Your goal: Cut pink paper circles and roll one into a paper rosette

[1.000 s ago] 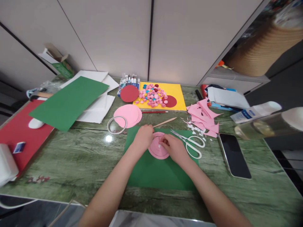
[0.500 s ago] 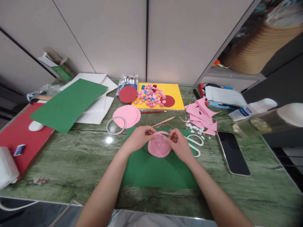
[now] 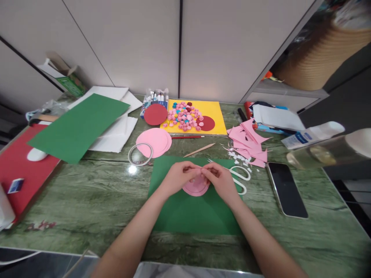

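A small pink paper disc (image 3: 196, 187) lies over a green paper sheet (image 3: 191, 210) on the marble table. My left hand (image 3: 179, 177) and my right hand (image 3: 219, 180) meet above the disc's far edge, fingertips pinched together on something small that I cannot make out. The hands cover most of the disc. White-handled scissors (image 3: 240, 178) lie just right of my right hand.
Larger pink discs (image 3: 153, 141), a tape ring (image 3: 140, 154), a wooden stick (image 3: 199, 150), a yellow sheet (image 3: 218, 120) with small pink pieces and red discs, pink scraps (image 3: 249, 143), a phone (image 3: 286, 189), a big green sheet (image 3: 75, 125), a red mat (image 3: 20, 162).
Both hands came together over the disc's far edge, the fingertips now touching in a pinch. The disc, lifted at its far edge half a second ago, lies lower under the hands.
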`<state>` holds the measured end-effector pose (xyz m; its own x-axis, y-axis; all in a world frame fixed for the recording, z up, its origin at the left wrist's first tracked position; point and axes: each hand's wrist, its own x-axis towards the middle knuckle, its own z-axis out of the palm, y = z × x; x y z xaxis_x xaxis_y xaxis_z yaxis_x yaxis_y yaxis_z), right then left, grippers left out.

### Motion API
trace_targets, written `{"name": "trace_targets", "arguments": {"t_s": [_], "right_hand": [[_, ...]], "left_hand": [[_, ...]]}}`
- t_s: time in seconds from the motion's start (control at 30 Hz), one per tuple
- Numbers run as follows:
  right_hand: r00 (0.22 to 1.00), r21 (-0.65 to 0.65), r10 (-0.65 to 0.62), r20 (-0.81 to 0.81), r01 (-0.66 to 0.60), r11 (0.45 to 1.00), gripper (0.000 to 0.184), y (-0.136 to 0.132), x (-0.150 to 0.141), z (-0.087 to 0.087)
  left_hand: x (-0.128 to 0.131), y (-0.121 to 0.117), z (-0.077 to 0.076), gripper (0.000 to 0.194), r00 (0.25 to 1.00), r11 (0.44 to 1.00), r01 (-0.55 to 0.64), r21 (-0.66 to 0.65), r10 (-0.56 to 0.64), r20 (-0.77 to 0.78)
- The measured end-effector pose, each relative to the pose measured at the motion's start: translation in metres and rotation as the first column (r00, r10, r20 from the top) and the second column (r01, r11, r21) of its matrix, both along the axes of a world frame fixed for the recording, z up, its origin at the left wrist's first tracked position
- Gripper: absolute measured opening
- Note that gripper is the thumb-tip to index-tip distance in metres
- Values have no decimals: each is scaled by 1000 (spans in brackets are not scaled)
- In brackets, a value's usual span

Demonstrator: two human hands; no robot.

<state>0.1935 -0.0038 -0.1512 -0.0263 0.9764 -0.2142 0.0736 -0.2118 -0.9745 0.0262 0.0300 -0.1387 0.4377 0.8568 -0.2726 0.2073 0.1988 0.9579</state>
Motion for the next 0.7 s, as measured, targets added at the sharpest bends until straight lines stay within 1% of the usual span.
{"name": "trace_targets", "arguments": {"t_s": [0.07,0.13,0.2,0.27,0.37,0.47,0.53,0.63,0.7], "right_hand": [[996,-28,-16,-87,13,1000,20,1,1,-2],[975,-75,-37,-218,21,997,22,3,4,-3],[942,-135,-49,-332,4,991,22,5,7,-5],[919,-180,-47,-391,-27,983,22,5,9,-5],[931,-192,-19,-365,-56,980,24,4,9,-4],[964,-149,10,-264,-51,987,21,2,6,-3],[980,-136,-3,-199,-25,990,19,1,4,-2],[992,-149,-13,-129,-7,989,19,0,3,2],[995,-146,9,-104,-24,989,19,-2,3,5]], "left_hand": [[1,0,-3,21,999,999,-36,13,36,-26],[0,2,-6,20,996,997,-74,15,75,-40],[-2,4,-8,21,993,994,-110,5,110,-47],[-3,5,-10,24,990,991,-132,-5,131,-47],[-4,6,-9,27,989,989,-145,-22,144,-42],[-4,6,-5,27,990,990,-138,-42,136,-48],[-4,5,-2,25,991,990,-128,-66,125,-46],[-2,3,4,26,996,991,-85,-100,85,-7],[1,0,7,26,999,995,-52,-87,53,11]]}}
